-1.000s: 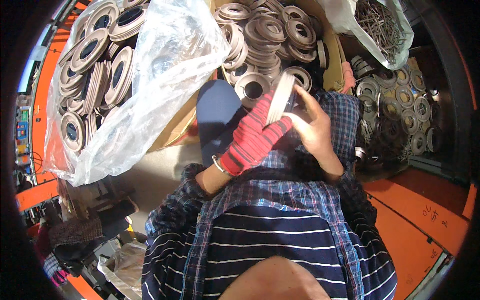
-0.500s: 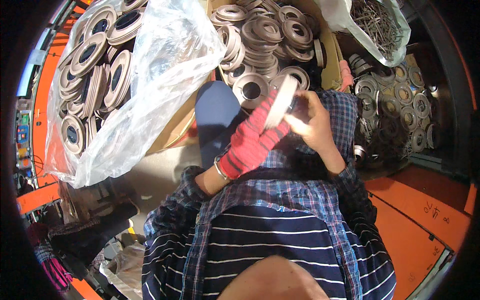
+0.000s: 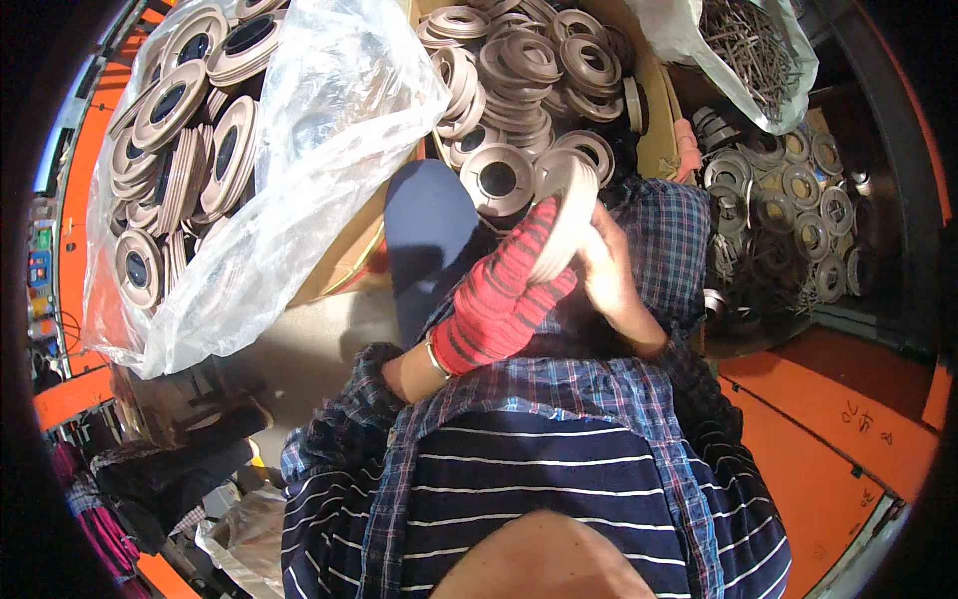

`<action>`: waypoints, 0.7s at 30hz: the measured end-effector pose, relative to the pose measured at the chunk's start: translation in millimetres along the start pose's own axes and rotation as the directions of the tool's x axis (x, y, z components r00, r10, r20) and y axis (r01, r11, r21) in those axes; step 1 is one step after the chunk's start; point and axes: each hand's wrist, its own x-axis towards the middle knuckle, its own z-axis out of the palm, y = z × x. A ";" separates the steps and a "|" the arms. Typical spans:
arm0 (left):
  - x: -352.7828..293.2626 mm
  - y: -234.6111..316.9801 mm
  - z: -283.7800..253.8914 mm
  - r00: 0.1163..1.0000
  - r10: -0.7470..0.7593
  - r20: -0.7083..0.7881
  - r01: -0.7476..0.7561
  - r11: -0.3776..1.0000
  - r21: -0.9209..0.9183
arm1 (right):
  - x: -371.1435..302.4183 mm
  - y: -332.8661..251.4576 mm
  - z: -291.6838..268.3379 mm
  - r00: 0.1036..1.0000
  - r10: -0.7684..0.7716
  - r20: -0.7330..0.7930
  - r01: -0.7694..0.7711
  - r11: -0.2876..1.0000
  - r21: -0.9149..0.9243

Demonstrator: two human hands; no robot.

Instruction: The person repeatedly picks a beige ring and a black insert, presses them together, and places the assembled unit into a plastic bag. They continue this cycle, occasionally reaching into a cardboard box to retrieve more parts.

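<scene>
My left hand, in a red knit glove with dark stripes, is closed around a beige ringed disc. The disc stands nearly edge-on, tilted over my lap, with its grooved rim showing. Against its right side is my bare right hand, fingers bent; their tips are hidden behind the disc. Just beyond, similar beige discs with dark centres lie heaped in a carton, one disc facing up near the front. Whether a smaller part sits between the right fingers and the disc cannot be seen.
To the left, a clear plastic bag holds stacks of beige discs. At the far right stand metal rings in a dark container, below a white bag with metal pins. Orange panels flank me.
The disc has turned, showing more of its grooved rim. My right hand has drawn in behind it, hiding its fingertips. My left hand has shifted slightly left.
</scene>
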 end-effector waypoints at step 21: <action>17.3 72.5 -248.2 0.880 0.363 -0.307 0.379 -0.146 0.914 | 124.8 -1.8 -114.5 0.928 0.355 0.112 -0.207 0.742 -0.638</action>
